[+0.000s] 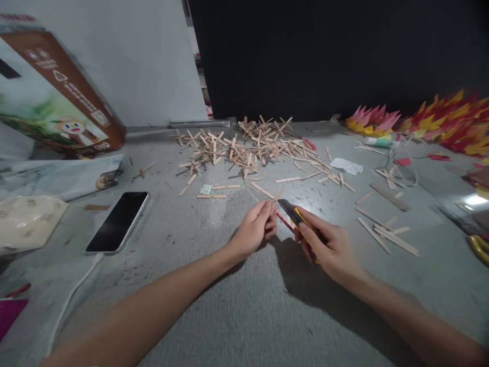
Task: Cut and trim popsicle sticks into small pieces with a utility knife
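Observation:
My left hand [255,228] is closed in a pinch over the middle of the table. A thin wooden stick [280,193] pokes out past its fingertips; most of it is hidden. Close by on the right, my right hand [329,245] grips a yellow and black utility knife [293,212], its dark front end pointing at the left fingertips. Under the knife, a slim reddish rod [284,220] also runs out of the right hand; its kind is unclear. Just beyond the hands lie flat wooden craft sticks [263,190] and a small pale green square [206,189].
A heap of crossed craft sticks [248,148] spreads along the back. A phone [117,222] with a white cable lies left, before a brown box [72,97]. Loose sticks [395,237], red and yellow paper points [451,122] and yellow-handled scissors [477,250] are on the right.

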Demonstrator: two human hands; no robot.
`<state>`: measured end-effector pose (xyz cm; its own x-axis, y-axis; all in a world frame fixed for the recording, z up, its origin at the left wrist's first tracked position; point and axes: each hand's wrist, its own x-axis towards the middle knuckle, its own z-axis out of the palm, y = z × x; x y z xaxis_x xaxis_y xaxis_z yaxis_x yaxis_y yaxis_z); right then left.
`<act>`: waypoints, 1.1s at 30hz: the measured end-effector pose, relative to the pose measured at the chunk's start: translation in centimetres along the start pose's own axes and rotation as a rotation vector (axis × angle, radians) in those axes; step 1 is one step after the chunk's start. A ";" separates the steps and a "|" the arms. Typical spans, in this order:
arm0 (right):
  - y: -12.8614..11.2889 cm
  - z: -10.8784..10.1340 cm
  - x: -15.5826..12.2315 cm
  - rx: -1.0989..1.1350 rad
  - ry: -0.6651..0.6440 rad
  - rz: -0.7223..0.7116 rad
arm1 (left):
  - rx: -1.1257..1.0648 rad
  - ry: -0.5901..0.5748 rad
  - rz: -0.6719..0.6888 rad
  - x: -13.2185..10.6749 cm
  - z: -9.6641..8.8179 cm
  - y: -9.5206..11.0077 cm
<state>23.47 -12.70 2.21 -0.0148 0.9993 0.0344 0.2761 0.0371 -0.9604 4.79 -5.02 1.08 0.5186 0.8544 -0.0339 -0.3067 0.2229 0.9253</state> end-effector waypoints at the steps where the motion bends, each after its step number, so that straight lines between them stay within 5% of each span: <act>1: 0.0 -0.1 0.0 -0.011 -0.004 0.001 | 0.005 -0.013 -0.011 0.0 0.0 0.0; 9: -0.2 -0.2 0.0 -0.062 -0.019 -0.011 | 0.031 -0.140 -0.016 -0.3 0.2 0.1; 14: -0.4 -0.6 0.0 -0.125 0.005 -0.047 | 0.056 -0.069 -0.006 -0.3 0.2 0.2; 22: -1.5 -1.7 0.1 -0.534 0.047 -0.282 | 0.197 0.055 0.010 0.1 -0.5 -0.9; 33: -1.0 -1.7 0.4 -0.621 0.026 -0.352 | 0.577 0.051 0.031 0.0 -1.3 -1.3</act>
<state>24.81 -12.33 3.66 -0.1823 0.9271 0.3275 0.7555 0.3452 -0.5568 4.10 -4.71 -0.64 0.4726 0.8813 -0.0082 0.1710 -0.0826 0.9818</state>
